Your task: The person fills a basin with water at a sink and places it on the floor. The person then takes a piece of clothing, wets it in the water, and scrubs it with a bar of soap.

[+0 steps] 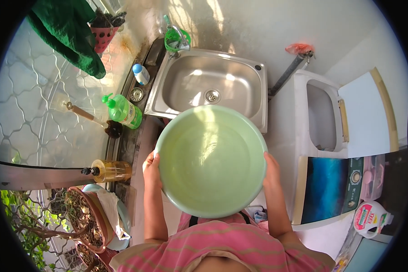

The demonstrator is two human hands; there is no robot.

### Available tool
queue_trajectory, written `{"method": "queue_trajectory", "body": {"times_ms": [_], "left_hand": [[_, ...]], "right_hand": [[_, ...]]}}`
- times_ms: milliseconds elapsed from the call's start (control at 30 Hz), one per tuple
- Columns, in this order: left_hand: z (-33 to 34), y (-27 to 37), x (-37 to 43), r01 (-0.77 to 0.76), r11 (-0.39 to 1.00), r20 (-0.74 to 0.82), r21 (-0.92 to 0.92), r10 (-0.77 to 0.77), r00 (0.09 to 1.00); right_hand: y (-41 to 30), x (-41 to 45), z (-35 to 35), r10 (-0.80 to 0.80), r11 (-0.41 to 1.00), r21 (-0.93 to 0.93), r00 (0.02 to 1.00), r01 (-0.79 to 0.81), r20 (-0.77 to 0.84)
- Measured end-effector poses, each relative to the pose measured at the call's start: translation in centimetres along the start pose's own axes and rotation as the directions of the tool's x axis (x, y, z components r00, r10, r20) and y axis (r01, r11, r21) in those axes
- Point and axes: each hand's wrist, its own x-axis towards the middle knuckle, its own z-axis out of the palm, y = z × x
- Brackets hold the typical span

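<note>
A large pale green plastic basin (pixel 207 190) is held in front of my body, with water in it that catches the light. My left hand (pixel 153 168) grips its left rim, the thumb on top of the edge. On the opposite side my right hand (pixel 271 168) holds the rim in the same way. The basin's far edge overlaps the front of a stainless steel sink (pixel 187 81); whether they touch cannot be told. A metal drain strainer (pixel 212 96) shows in the sink's bottom. The faucet (pixel 182 37) stands at the back left corner, beside a green plastic basket (pixel 171 42).
Along the left ledge stand a green pump bottle (pixel 127 112), a white bottle with blue cap (pixel 141 74), a loose sink strainer (pixel 136 94) and an amber pump bottle (pixel 112 171). Potted plants (pixel 86 217) are lower left. A washing machine (pixel 301 112) with raised lid stands right.
</note>
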Motion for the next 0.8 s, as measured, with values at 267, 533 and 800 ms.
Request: {"method": "queue_trajectory", "body": {"times_ms": [267,533,800], "left_hand": [[3.5,4.2,5.2,-0.102,0.995,0.084,-0.017,0.103,0.991],[9.6,9.2,15.0,-0.04,0.995,0.101,-0.091,0.05,0.994],[14.4,10.2,28.8,-0.001,0.993,0.182,-0.119,0.022,0.983]], "right_hand": [[-5.5,3.4,5.4,-0.007,0.999,-0.044,1.0,0.007,0.009],[-7.8,11.6,9.5,-0.106,0.994,-0.025,0.992,0.105,-0.068],[-7.5,19.4,14.9,-0.201,0.977,0.019,0.948,0.212,-0.247]]}}
